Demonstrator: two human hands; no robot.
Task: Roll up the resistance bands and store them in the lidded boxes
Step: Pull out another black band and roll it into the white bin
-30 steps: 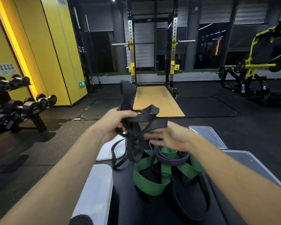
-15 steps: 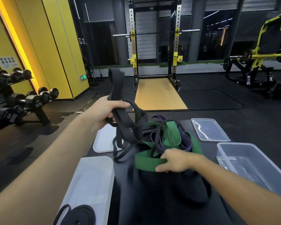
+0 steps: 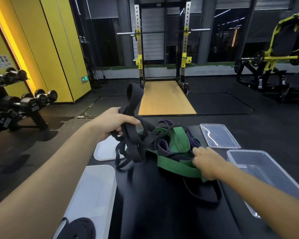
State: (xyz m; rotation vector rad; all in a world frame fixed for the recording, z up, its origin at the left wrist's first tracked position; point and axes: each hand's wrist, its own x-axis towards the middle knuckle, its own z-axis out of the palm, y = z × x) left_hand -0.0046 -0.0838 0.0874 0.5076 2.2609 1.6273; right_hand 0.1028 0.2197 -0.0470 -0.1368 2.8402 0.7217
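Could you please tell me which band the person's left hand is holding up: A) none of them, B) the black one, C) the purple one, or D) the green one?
B: the left hand has its fingers curled round the black band, raised above the pile where the green band and the purple band lie.

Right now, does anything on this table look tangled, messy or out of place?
Yes. The wide black rubber band gripped in the left hand is tangled with the wide green rubber band and the purple rubber band in one heap on the black table.
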